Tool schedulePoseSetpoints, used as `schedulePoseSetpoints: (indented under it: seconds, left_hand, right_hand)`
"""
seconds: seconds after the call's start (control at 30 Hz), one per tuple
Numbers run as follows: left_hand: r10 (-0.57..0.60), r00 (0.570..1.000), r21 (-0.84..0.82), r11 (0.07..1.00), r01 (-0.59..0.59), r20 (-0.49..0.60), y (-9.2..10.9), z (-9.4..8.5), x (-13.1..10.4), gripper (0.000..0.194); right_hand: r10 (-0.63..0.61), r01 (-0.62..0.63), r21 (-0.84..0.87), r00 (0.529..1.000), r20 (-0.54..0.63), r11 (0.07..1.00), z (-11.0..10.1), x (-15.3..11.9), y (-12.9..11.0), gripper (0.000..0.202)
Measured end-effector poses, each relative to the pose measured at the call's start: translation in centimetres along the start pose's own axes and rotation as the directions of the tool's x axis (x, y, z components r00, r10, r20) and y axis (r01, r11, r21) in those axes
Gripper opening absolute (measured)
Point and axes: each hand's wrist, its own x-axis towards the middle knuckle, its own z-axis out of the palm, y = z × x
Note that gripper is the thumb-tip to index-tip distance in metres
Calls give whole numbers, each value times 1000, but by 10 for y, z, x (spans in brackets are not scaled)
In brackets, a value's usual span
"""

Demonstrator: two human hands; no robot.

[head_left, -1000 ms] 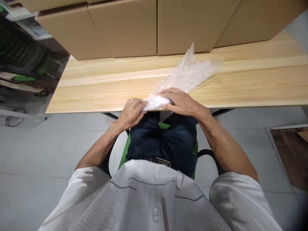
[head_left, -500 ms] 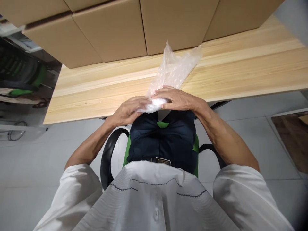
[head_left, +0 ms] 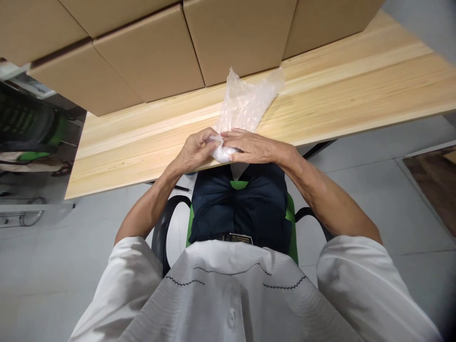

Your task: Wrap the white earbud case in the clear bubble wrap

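Observation:
A sheet of clear bubble wrap (head_left: pixel 245 102) lies on the wooden table, its near end bunched into a roll at the front edge. My left hand (head_left: pixel 195 149) pinches the left end of the bunched wrap between thumb and fingers. Across the top of the roll rests my right hand (head_left: pixel 252 146), its fingers pressing on the wrap and its thumb at the near side. Whether something is inside the roll cannot be made out. The far end of the sheet spreads loosely toward the boxes.
Several cardboard boxes (head_left: pixel 149 57) are stacked along the far side of the wooden table (head_left: pixel 338 95). A green and black chair (head_left: pixel 32 123) stands at the left, with part of a person's leg and foot beside it. My lap is just below the table edge.
My left hand has gone from lying along the wrap to pinching its left end, folding it inward. The view has shifted slightly, and my right hand stays on the roll.

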Motion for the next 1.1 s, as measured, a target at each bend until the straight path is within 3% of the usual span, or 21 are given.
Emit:
schedulePoseSetpoints:
  seconds: [0.1, 0.33, 0.6, 0.7, 0.9, 1.1]
  left_hand:
    - [-17, 1000, -39, 999, 16, -22, -7, 10, 3, 65]
    - [-50, 992, -16, 999, 49, -113, -16, 18, 8, 63]
    - [-22, 981, 38, 999, 30, -190, -21, 32, 14, 62]
    - [-43, 977, 39, 998, 52, -211, -27, 36, 16, 64]
    - [-70, 974, 43, 996, 81, -217, -36, 37, 16, 71]
    - [-61, 973, 104, 991, 86, -224, -40, 37, 18, 71]
  right_hand:
    - [2, -3, -15, 1000, -24, 1000, 2, 1, -1, 29]
    - [65, -64, 7, 993, -97, 998, 7, 2, -3, 42]
    - [181, -155, 122, 954, -239, 980, 13, -3, -5, 93]
    - [198, -170, 122, 937, -288, 978, 19, -4, 1, 102]
    - [121, -104, 67, 939, -323, 992, 23, -7, -5, 91]
    - [157, -168, -17, 947, -282, 986, 25, -9, -6, 67]
